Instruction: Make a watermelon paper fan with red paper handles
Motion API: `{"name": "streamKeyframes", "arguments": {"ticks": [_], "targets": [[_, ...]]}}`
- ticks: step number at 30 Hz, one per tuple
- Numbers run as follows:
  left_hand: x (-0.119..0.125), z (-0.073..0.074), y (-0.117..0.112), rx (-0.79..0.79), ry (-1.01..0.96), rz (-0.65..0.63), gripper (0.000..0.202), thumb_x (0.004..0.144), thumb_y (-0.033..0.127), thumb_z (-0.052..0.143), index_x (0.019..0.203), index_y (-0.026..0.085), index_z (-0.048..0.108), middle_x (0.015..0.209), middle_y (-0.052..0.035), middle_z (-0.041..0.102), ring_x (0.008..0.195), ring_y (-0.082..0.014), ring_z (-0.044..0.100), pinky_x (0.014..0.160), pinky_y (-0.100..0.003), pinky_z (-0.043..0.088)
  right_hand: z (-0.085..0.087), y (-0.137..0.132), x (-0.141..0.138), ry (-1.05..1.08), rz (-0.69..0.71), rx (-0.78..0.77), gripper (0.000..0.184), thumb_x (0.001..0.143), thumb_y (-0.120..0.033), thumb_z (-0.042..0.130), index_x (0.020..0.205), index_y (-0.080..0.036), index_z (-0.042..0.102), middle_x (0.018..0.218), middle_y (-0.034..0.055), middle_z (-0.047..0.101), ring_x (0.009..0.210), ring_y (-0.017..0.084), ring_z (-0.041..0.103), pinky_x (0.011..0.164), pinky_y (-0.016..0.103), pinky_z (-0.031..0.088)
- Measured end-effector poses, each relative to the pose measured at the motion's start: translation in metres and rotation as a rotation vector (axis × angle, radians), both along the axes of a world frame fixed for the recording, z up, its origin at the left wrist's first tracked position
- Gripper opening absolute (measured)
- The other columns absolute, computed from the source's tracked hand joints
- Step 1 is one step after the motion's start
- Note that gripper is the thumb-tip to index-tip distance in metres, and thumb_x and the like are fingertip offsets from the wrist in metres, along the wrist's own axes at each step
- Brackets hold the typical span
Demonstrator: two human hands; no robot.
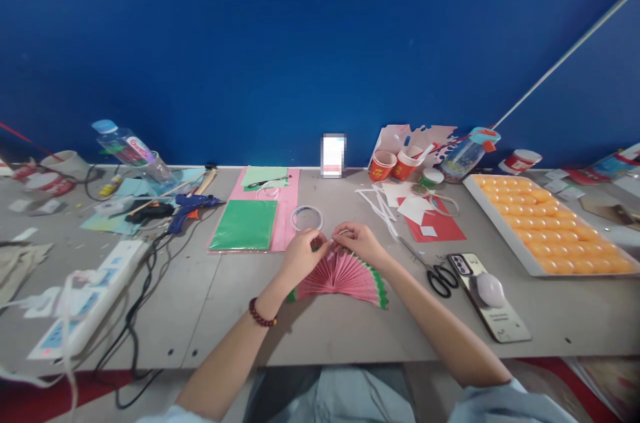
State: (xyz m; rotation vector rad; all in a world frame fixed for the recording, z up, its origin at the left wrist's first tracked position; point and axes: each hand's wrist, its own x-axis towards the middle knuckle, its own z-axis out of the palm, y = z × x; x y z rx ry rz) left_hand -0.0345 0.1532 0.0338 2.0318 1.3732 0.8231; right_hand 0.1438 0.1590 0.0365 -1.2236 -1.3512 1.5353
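Observation:
A pink pleated paper fan point(344, 277) with a green edge lies spread on the grey table point(325, 333) in front of me. My left hand point(301, 255) pinches the fan's folded top from the left, fingers closed on the paper. My right hand point(356, 240) pinches the same top from the right, fingertips almost touching the left ones. A red bead bracelet point(261, 313) sits on my left wrist.
A roll of clear tape point(307, 217) and green and pink paper sheets point(245, 225) lie behind the fan. Scissors point(434, 271), a phone point(487, 296) and a tray of orange balls point(550, 228) are right; a glue gun point(189, 208), power strip point(93, 299) and cables left. Red cups point(383, 166) stand at the back.

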Motion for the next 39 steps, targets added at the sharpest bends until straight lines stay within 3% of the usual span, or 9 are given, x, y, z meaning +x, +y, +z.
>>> {"name": "streamKeyframes", "arguments": {"ticks": [6, 11, 14, 18, 25, 31, 39], "targets": [[0.001, -0.003, 0.001, -0.049, -0.063, 0.008, 0.013, 0.08, 0.025, 0.061, 0.07, 0.016, 0.063, 0.07, -0.0018, 0.063, 0.07, -0.0149, 0.057, 0.065, -0.025, 0.04, -0.007, 0.001, 0.001, -0.046, 0.0, 0.033, 0.022, 0.074, -0.038, 0.063, 0.081, -0.018, 0.059, 0.059, 0.0003, 0.067, 0.049, 0.014, 0.063, 0.047, 0.023, 0.044], [0.003, -0.005, 0.001, -0.042, -0.036, 0.022, 0.013, 0.078, 0.021, 0.061, 0.066, 0.016, 0.061, 0.069, -0.0021, 0.062, 0.071, -0.0157, 0.057, 0.067, -0.026, 0.04, -0.015, 0.0, -0.003, -0.193, -0.061, 0.271, 0.012, 0.075, -0.03, 0.062, 0.077, -0.019, 0.066, 0.071, 0.0009, 0.069, 0.067, 0.015, 0.064, 0.063, 0.026, 0.047], [0.003, -0.007, 0.001, -0.107, -0.099, 0.012, 0.015, 0.078, 0.023, 0.059, 0.065, 0.016, 0.061, 0.067, -0.0019, 0.063, 0.068, -0.0151, 0.058, 0.065, -0.025, 0.041, -0.013, -0.001, -0.005, -0.303, -0.094, 0.379, 0.011, 0.077, -0.028, 0.061, 0.076, -0.021, 0.068, 0.077, 0.0014, 0.069, 0.072, 0.015, 0.062, 0.065, 0.025, 0.046], [0.004, -0.009, 0.002, -0.185, -0.147, 0.008, 0.017, 0.078, 0.026, 0.059, 0.065, 0.015, 0.062, 0.065, -0.002, 0.064, 0.065, -0.0149, 0.058, 0.063, -0.025, 0.041, -0.013, 0.001, -0.004, -0.309, -0.108, 0.389, 0.011, 0.075, -0.029, 0.062, 0.075, -0.02, 0.068, 0.078, 0.0023, 0.069, 0.072, 0.015, 0.061, 0.062, 0.025, 0.045], [0.002, -0.009, 0.002, -0.163, 0.015, -0.004, 0.018, 0.078, 0.029, 0.059, 0.067, 0.016, 0.064, 0.068, -0.0035, 0.066, 0.067, -0.0163, 0.057, 0.062, -0.026, 0.041, -0.022, 0.007, 0.0, -0.27, -0.015, 0.257, 0.012, 0.075, -0.03, 0.06, 0.075, -0.018, 0.064, 0.063, -0.0016, 0.062, 0.058, 0.012, 0.056, 0.058, 0.023, 0.042], [-0.002, 0.002, -0.002, 0.042, 0.189, -0.046, 0.006, 0.076, 0.016, 0.058, 0.076, 0.017, 0.064, 0.08, -0.0057, 0.065, 0.081, -0.0198, 0.058, 0.072, -0.03, 0.043, -0.012, 0.007, 0.006, -0.393, 0.005, 0.315, 0.009, 0.076, -0.027, 0.059, 0.074, -0.019, 0.064, 0.065, -0.0013, 0.064, 0.061, 0.013, 0.056, 0.062, 0.024, 0.042], [-0.002, 0.011, -0.008, 0.046, 0.349, -0.106, 0.007, 0.077, 0.02, 0.061, 0.072, 0.018, 0.065, 0.075, -0.0047, 0.06, 0.076, -0.0199, 0.058, 0.066, -0.029, 0.041, -0.018, 0.005, 0.003, -0.521, 0.089, 0.421, 0.009, 0.077, -0.021, 0.058, 0.075, -0.02, 0.067, 0.071, 0.0, 0.068, 0.068, 0.014, 0.058, 0.067, 0.025, 0.041]]}}
